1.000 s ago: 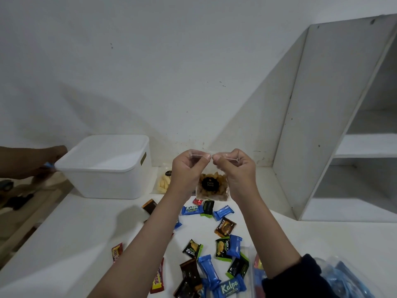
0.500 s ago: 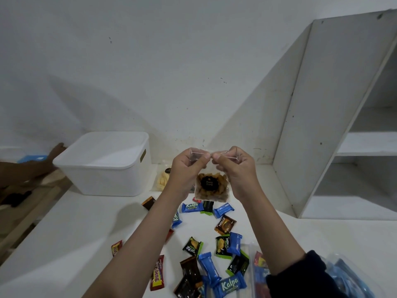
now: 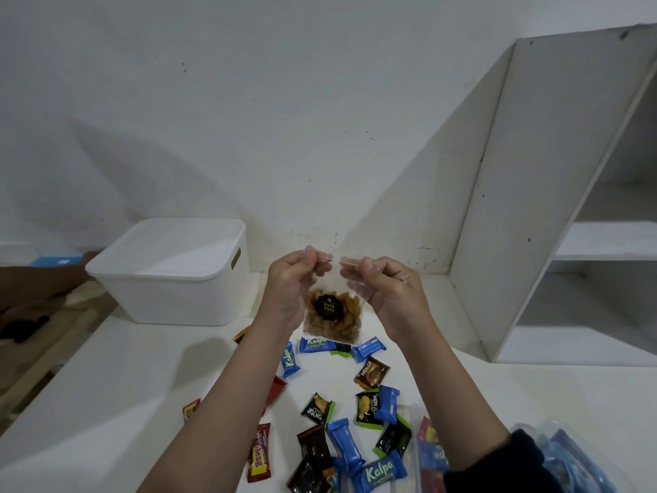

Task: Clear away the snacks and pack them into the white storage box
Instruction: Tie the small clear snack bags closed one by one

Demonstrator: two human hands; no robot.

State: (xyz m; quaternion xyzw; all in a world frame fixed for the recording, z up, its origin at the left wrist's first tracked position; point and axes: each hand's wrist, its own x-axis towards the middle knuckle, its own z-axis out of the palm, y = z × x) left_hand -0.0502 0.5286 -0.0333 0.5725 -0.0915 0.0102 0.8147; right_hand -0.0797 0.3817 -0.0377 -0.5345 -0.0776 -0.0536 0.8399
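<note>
A clear plastic pouch of golden-brown snacks (image 3: 333,316) with a round black label hangs in the air above the table. My left hand (image 3: 295,282) pinches its top edge on the left and my right hand (image 3: 385,286) pinches the top edge on the right, a small gap showing between the two pinches. The white storage box (image 3: 170,275) stands at the back left with its lid on. Several small wrapped snacks lie on the white table below my arms, among them blue bars (image 3: 316,345) and an orange-brown packet (image 3: 371,373).
A white shelf unit (image 3: 554,193) rises at the right, its side panel close to my right hand. Another person's arm (image 3: 42,279) reaches in at the far left beside the box. A clear plastic bag (image 3: 569,457) with more snacks lies at the bottom right.
My hands have drawn slightly apart along the pouch's top edge, which now shows a gap in the middle. The pouch itself stays at the same height.
</note>
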